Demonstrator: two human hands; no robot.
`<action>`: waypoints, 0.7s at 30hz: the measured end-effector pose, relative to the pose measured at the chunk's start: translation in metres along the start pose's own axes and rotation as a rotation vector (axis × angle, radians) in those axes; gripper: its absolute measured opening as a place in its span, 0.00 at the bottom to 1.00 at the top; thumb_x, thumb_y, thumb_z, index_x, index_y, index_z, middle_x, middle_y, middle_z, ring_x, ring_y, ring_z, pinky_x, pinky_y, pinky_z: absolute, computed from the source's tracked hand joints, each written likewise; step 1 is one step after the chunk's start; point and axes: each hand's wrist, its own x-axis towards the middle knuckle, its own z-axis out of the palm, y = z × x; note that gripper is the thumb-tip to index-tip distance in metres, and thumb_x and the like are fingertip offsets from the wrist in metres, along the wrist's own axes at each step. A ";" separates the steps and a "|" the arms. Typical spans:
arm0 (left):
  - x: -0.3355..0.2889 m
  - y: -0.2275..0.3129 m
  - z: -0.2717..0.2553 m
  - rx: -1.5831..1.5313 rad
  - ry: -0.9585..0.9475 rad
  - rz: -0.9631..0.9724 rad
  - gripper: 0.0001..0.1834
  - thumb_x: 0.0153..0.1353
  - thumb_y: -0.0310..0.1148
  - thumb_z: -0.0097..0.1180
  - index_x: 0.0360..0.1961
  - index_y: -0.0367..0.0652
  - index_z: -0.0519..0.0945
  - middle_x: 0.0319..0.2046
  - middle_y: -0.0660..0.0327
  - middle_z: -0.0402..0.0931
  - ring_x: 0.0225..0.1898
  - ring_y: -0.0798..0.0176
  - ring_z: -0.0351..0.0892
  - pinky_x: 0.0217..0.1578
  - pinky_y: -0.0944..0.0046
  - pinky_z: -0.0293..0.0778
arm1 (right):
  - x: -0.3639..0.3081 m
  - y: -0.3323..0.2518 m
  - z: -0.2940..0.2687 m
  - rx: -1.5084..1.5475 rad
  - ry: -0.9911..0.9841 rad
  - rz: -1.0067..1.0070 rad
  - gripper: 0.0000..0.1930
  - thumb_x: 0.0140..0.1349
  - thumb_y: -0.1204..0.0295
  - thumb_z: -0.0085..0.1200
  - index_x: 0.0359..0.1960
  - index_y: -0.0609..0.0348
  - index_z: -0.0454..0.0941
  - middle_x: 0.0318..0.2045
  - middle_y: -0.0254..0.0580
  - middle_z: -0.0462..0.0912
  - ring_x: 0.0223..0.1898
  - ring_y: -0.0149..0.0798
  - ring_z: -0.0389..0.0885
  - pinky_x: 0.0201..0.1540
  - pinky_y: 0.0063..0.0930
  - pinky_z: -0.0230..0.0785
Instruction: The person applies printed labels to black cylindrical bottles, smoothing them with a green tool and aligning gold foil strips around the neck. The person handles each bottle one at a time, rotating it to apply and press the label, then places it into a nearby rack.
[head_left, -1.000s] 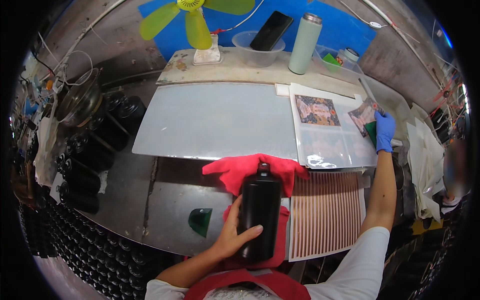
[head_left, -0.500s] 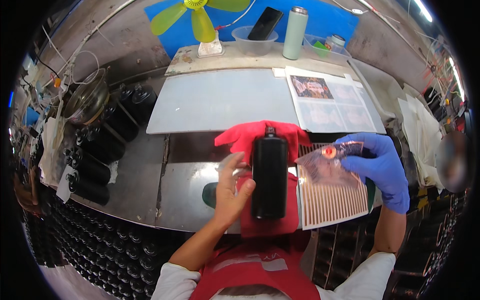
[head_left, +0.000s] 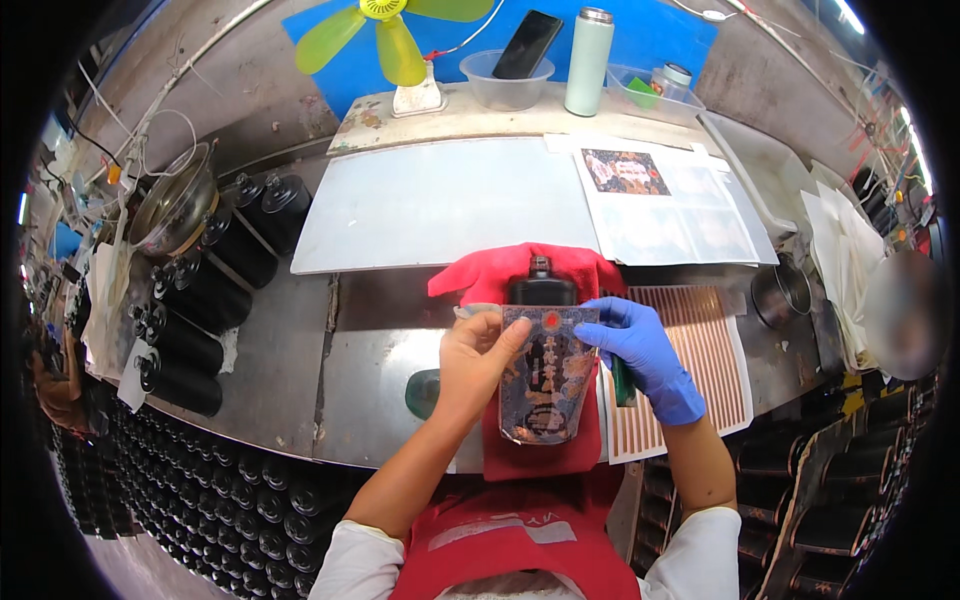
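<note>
A black bottle (head_left: pixel 541 290) lies on a red cloth (head_left: pixel 480 268), its neck pointing away from me. Over its front is a thin, clear printed film (head_left: pixel 548 385) with a dark floral pattern and a small red emblem near the top. My bare left hand (head_left: pixel 478 362) pinches the film's upper left edge between thumb and fingers. At the opposite upper edge, my right hand (head_left: pixel 635 345), in a blue glove, grips the film too. Below the glove a green object (head_left: pixel 622 383) shows in part. Whether the film touches the bottle all over, I cannot tell.
A striped sheet (head_left: pixel 690 360) lies right of the cloth, with a metal cup (head_left: pixel 780 290) beyond. Several black bottles (head_left: pixel 180 335) lie at the left near a metal bowl (head_left: pixel 172 210). Printed sheets (head_left: pixel 665 215) rest on a pale board (head_left: pixel 450 205). A yellow-green fan (head_left: pixel 385 10) stands behind.
My right hand has brought the film from the right over the bottle and spread it flat. My left hand has moved right and taken its left edge. The striped sheet is uncovered.
</note>
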 end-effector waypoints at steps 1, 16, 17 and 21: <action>0.004 -0.003 0.000 0.023 0.028 0.003 0.11 0.57 0.34 0.62 0.36 0.37 0.79 0.26 0.66 0.76 0.26 0.77 0.73 0.26 0.76 0.68 | 0.003 0.005 -0.004 0.053 0.012 0.035 0.10 0.54 0.73 0.62 0.36 0.63 0.79 0.30 0.33 0.81 0.29 0.21 0.74 0.30 0.15 0.66; 0.025 -0.018 0.009 -0.137 0.157 0.103 0.04 0.58 0.25 0.59 0.30 0.38 0.76 0.30 0.66 0.75 0.32 0.74 0.73 0.34 0.74 0.69 | 0.027 0.024 -0.004 0.171 0.106 0.037 0.07 0.55 0.71 0.62 0.31 0.60 0.79 0.23 0.30 0.79 0.17 0.17 0.68 0.17 0.12 0.57; 0.026 -0.019 0.010 -0.138 0.158 0.104 0.04 0.58 0.24 0.59 0.31 0.38 0.76 0.30 0.66 0.75 0.32 0.74 0.73 0.34 0.74 0.69 | 0.028 0.025 -0.004 0.172 0.107 0.044 0.07 0.55 0.71 0.62 0.31 0.60 0.79 0.23 0.30 0.79 0.17 0.17 0.69 0.17 0.12 0.57; 0.029 -0.025 0.005 -0.158 0.124 0.070 0.05 0.59 0.25 0.57 0.35 0.38 0.75 0.33 0.65 0.74 0.35 0.73 0.73 0.38 0.73 0.69 | 0.031 0.026 -0.002 0.168 0.101 0.047 0.07 0.55 0.70 0.62 0.31 0.59 0.78 0.23 0.30 0.79 0.17 0.18 0.69 0.17 0.11 0.58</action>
